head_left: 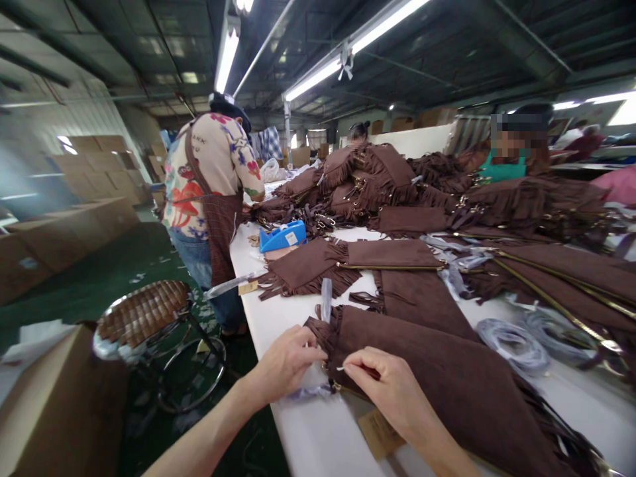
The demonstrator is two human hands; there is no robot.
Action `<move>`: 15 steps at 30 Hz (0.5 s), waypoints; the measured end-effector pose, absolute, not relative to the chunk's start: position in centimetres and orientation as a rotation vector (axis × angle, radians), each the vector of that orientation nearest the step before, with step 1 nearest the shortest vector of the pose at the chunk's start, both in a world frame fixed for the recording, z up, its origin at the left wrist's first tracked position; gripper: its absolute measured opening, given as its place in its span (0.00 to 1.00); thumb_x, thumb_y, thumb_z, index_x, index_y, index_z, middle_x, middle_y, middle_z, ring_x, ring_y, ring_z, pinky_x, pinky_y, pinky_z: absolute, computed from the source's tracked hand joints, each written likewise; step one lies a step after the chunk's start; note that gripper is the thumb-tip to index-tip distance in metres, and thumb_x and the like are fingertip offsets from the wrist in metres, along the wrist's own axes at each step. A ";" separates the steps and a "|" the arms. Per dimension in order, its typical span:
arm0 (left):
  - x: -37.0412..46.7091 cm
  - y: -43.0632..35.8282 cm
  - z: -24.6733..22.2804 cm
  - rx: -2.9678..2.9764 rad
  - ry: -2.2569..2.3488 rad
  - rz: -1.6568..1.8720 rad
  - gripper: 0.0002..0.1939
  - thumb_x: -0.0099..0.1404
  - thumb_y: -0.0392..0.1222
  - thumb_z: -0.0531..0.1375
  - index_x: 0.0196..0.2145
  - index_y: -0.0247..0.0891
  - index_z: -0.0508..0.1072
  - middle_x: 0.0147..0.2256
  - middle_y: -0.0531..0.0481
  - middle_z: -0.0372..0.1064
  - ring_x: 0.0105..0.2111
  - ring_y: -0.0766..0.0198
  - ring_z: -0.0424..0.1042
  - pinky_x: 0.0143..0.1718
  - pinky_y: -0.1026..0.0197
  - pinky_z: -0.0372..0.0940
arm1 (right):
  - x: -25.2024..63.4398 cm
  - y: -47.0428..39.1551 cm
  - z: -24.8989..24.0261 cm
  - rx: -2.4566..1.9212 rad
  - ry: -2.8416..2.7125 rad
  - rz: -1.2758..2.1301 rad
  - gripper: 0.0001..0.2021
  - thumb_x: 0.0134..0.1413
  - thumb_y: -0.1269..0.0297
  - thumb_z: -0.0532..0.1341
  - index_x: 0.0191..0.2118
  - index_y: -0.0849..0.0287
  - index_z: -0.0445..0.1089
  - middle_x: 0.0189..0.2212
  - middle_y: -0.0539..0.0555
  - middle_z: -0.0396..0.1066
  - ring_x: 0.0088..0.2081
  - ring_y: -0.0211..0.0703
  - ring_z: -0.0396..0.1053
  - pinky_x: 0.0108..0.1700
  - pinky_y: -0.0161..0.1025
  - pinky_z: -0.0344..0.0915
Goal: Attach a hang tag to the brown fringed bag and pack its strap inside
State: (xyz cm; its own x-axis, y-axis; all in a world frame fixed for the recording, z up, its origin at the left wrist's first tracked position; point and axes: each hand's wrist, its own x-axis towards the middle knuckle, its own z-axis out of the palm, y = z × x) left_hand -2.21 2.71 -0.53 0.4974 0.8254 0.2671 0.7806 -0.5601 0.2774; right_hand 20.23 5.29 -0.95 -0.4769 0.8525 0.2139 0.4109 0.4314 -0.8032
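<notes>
A dark brown fringed bag (427, 358) lies on the white table in front of me, its zipper edge towards me. My left hand (291, 361) is closed in a pinch at the bag's left corner; what its fingertips hold is too small to make out. My right hand (385, 377) pinches a small white strip (340, 368) just above the zipper end. A brown card tag (378, 434) lies under the bag's near edge, beside my right hand. Clear plastic wrap (326, 299) sticks up past the left corner.
More brown bags (392, 253) lie beyond, with a large heap (368, 175) at the back. A blue tape dispenser (283, 236) stands near the table's left edge. Coiled clear plastic (514, 346) lies right. A stool (144, 311) and cardboard box (64, 404) stand left; a co-worker (209, 172) bends over the table.
</notes>
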 end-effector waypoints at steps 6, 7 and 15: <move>-1.5 4.3 -1.2 2.871 1.464 0.301 0.08 0.69 0.36 0.54 0.34 0.39 0.72 0.38 0.47 0.65 0.39 0.58 0.62 0.41 0.58 0.57 | 20.3 5.2 -1.1 -1.097 -2.087 0.907 0.12 0.57 0.65 0.55 0.26 0.57 0.72 0.26 0.50 0.73 0.29 0.41 0.68 0.33 0.36 0.60; -1.6 4.4 -1.1 2.909 1.419 0.312 0.08 0.69 0.36 0.54 0.34 0.39 0.72 0.39 0.47 0.65 0.40 0.58 0.62 0.42 0.57 0.57 | 20.4 5.2 -1.0 -1.104 -2.083 0.908 0.12 0.57 0.64 0.55 0.26 0.57 0.72 0.25 0.50 0.72 0.29 0.41 0.67 0.32 0.36 0.60; -2.0 4.5 0.3 2.781 1.151 0.594 0.12 0.70 0.31 0.48 0.37 0.37 0.70 0.41 0.45 0.69 0.44 0.59 0.65 0.49 0.57 0.58 | 19.6 4.6 0.4 -1.065 -2.026 0.966 0.13 0.58 0.62 0.55 0.26 0.57 0.72 0.25 0.50 0.70 0.29 0.41 0.66 0.31 0.35 0.59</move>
State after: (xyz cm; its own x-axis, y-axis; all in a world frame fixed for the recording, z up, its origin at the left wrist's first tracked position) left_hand -2.04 4.51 0.29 0.6441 0.6935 0.3227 0.6650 -0.7162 0.2118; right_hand 19.63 4.57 0.39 -0.4625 0.8639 0.1994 0.3891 0.3998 -0.8299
